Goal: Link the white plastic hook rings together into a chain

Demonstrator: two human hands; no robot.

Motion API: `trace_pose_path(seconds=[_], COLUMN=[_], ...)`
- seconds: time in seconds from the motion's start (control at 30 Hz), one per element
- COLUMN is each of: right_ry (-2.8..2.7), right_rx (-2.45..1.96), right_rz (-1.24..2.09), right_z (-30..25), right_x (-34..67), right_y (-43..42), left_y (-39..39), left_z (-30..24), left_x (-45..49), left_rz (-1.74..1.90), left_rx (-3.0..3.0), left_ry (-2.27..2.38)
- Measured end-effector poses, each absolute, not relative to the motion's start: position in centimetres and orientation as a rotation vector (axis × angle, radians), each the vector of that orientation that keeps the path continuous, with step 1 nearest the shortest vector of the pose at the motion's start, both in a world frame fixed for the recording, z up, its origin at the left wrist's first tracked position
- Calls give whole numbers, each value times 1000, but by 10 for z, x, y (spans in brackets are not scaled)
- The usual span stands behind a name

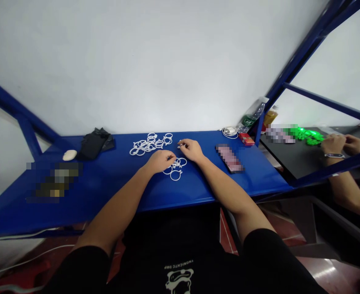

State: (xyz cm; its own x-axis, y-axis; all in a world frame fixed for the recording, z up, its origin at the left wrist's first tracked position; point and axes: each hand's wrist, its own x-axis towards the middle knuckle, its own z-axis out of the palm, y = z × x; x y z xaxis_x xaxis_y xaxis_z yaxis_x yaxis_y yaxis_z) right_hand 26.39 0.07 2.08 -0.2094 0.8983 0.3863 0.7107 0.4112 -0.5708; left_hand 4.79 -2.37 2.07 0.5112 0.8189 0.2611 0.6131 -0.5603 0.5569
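Observation:
On the blue tabletop my left hand [160, 161] has its fingers curled together beside a small group of white plastic rings [175, 175] with little tabs. Whatever is between its fingertips is hidden or too small to make out. My right hand [192, 150] is just to the right and slightly farther back, its fingers pinched on a white ring, of which only small bits show at the fingertips. A larger pile of the same white rings [141, 147] lies beyond my left hand, toward the wall.
Black plastic bags [94, 143] and a whitish oval object [70, 155] lie at left. A phone [229, 158], coiled white cable [229, 132], red box [246, 139] and plastic bottle [253, 116] are at right. Past the blue frame, another person's hands [334, 145] work near glowing green items [308, 134].

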Motion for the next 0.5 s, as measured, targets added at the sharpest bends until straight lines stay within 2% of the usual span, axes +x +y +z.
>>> trace_pose_path(seconds=[0.5], right_ry=[-1993], right_rx=[-1369], right_rz=[297], right_z=[27], right_x=[264], right_y=[-2], left_y=[-24], left_z=[19], left_x=[46], left_rz=[764], left_rx=[2290], left_ry=[1212])
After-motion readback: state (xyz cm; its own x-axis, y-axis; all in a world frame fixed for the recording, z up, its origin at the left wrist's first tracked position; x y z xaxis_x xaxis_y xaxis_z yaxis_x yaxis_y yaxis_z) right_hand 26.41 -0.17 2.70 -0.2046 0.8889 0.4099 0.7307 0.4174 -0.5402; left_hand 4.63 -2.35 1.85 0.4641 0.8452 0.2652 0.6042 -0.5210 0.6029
